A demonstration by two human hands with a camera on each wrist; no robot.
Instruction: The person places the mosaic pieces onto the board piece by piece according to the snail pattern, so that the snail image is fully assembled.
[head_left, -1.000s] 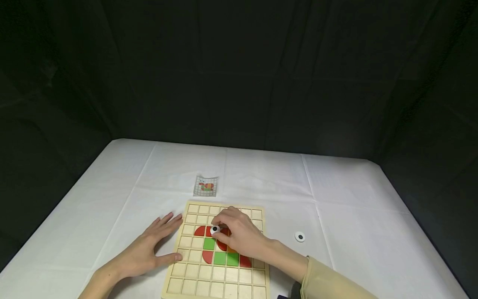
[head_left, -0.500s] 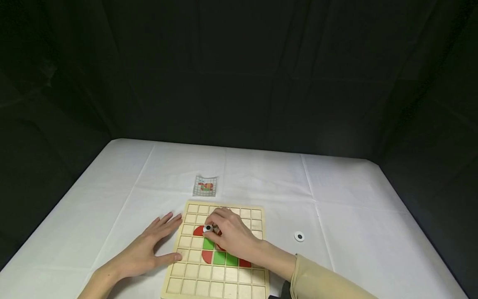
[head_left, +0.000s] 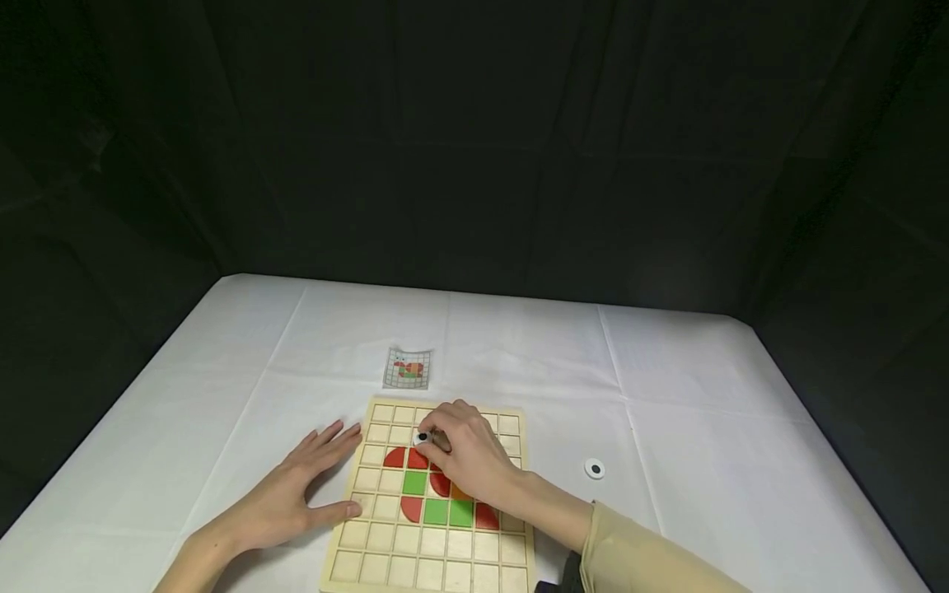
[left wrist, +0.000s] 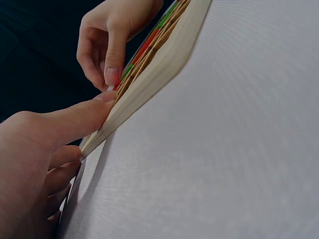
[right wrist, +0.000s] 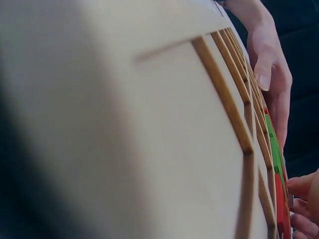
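Note:
My right hand pinches a white disc with a black dot, like an eye, between thumb and fingers. It is over the wooden grid board, just above a red square piece. Around it sit a red quarter-round piece, green squares and an orange piece partly hidden by the hand. Along the board's left side lies my left hand, fingers extended. In the left wrist view its thumb touches the board's rim.
A second white disc with a black dot lies on the white cloth right of the board. Behind the board is a small grid picture card. Dark curtains stand behind and at both sides of the table.
My right hand first carried the eye disc left across the red row, then away from me and slightly right, uncovering the red square. The left hand has stayed still.

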